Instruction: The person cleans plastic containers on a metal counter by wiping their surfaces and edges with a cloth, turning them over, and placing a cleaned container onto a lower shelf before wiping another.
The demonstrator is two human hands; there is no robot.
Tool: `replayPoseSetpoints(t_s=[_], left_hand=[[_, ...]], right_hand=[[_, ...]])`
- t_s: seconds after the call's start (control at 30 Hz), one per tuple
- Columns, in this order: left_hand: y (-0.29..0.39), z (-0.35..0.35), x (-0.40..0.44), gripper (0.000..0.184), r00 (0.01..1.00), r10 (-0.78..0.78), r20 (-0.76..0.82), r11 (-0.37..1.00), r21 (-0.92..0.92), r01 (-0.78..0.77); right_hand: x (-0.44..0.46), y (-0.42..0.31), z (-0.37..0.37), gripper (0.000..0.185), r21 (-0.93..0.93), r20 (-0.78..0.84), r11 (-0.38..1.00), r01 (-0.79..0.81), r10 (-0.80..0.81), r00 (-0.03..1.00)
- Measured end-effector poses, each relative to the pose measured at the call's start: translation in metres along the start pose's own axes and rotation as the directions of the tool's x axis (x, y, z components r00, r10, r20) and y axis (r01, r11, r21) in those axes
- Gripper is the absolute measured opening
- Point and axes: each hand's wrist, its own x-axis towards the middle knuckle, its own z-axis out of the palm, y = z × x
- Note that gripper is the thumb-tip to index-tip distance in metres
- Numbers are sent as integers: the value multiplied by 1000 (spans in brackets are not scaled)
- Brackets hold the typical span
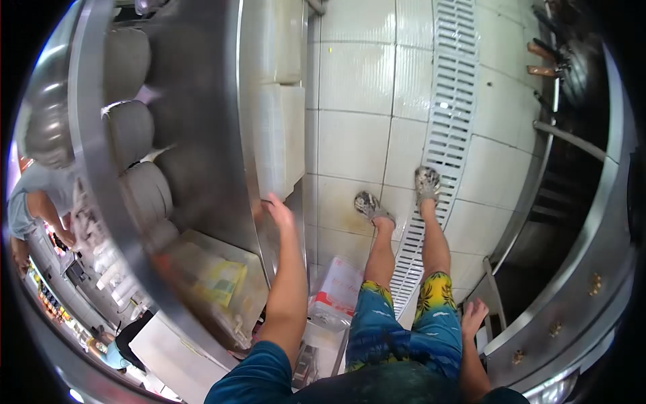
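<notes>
My left hand (278,213) is raised at the edge of a steel counter (250,155), just below a pale plastic container (286,145) on the shelf under it. Its fingers are partly spread, and nothing shows in them. My right hand (474,318) hangs low beside my right thigh, near a metal frame by the stove, with its fingers apart and nothing held. On the counter, a clear bin (252,269) with a yellow packet (222,283) inside stands to the left of my left forearm.
A white and red box (338,288) sits on the tiled floor beside my legs. A slotted drain (451,101) runs along the floor. Stove equipment with knobs (555,328) is on the right. Two people (47,195) are beyond the counter.
</notes>
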Motion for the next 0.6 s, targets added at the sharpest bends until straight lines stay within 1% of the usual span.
replayPoseSetpoints(t_s=[0.03,0.07,0.1,0.13,0.17,0.2,0.23,0.27,0.3,0.33,0.37,0.4,0.43,0.47,0.5,0.53,0.6], left_hand=[[0,-7,-30,85,997,12,80,992,121,-22],[-1,-20,-80,85,956,45,290,937,319,-141],[-14,-50,-124,85,868,-101,486,827,527,-198],[-23,-73,-161,84,740,-275,614,671,674,-310],[-3,-100,-208,83,605,-417,679,637,693,-338],[-48,-134,-234,81,502,-475,723,765,621,-170],[-47,-162,-270,78,472,-554,686,769,639,-27],[-40,-186,-301,75,426,-628,651,753,646,123],[-22,-209,-325,71,446,-553,703,779,627,-23],[-7,-237,-341,67,469,-474,746,783,600,-164],[1,-265,-350,62,453,-441,775,832,542,-119],[9,-283,-357,56,536,-387,750,850,516,-109],[15,-302,-365,50,613,-329,718,867,488,-105],[33,-315,-383,50,814,-292,503,930,348,119],[5,-330,-375,56,913,-78,400,955,294,-47],[45,-346,-392,53,950,-112,291,950,313,16],[48,-369,-401,49,979,-105,177,986,147,79]], right_hand=[[-1,1,-8,32,23,33,989,-149,148,988],[3,-2,-17,33,-40,3,999,-20,20,1000],[3,-5,-25,35,-112,-17,988,105,-108,994],[8,-11,-29,38,-122,6,980,157,-158,987],[10,-24,-34,39,-76,-4,981,178,-179,984],[14,-39,-39,41,-36,-12,978,203,-204,979],[27,-43,-34,44,-131,2,948,290,-292,956],[26,-75,-49,47,-81,-9,967,241,-242,970],[27,-120,-63,49,-24,-14,979,201,-201,979],[42,-143,-67,50,-16,-37,952,305,-305,952],[47,-158,-69,50,-14,-42,912,410,-410,911],[48,-170,-83,50,-24,-14,878,477,-478,878],[64,-199,-91,50,-64,53,830,555,-552,832],[79,-243,-87,49,-94,134,756,647,-635,761],[92,-277,-82,50,-75,162,686,724,-708,688],[101,-312,-75,52,-59,184,614,787,-768,613],[77,-403,-80,41,-13,168,469,883,-870,464]])
